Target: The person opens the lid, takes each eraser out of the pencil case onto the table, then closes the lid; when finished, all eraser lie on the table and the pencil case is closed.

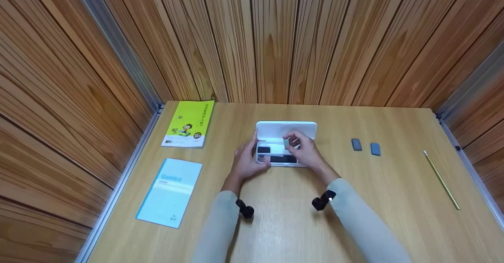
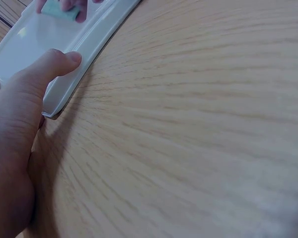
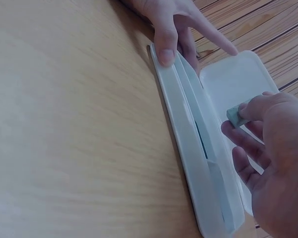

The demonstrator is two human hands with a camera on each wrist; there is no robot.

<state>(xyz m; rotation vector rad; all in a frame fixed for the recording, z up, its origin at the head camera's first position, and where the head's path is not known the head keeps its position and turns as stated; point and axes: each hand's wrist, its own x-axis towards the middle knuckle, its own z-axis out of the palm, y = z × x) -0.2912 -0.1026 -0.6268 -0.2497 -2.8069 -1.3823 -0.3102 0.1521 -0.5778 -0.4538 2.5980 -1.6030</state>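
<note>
A white pencil case (image 1: pixel 286 130) lies on the table with its lid raised at the back. My left hand (image 1: pixel 247 162) grips its left end, the thumb (image 2: pixel 64 64) over the front rim and the fingers along the side. Above the case's inside, my right hand (image 1: pixel 305 150) pinches a small pale green eraser (image 3: pixel 237 116) between thumb and fingers. Within the case, a dark block (image 1: pixel 264 149) sits in the back compartment at the left. Another dark piece (image 1: pixel 284 159) shows in the front compartment, partly hidden by the right hand.
Two small blue-grey blocks (image 1: pixel 356 144) (image 1: pixel 375 149) lie right of the case. Farther right is a gold, pencil-like stick (image 1: pixel 441 180). At the left are a yellow-green book (image 1: pixel 189 117) and a light blue booklet (image 1: pixel 169 196). Wood-panelled walls (image 1: pixel 275 38) enclose the table.
</note>
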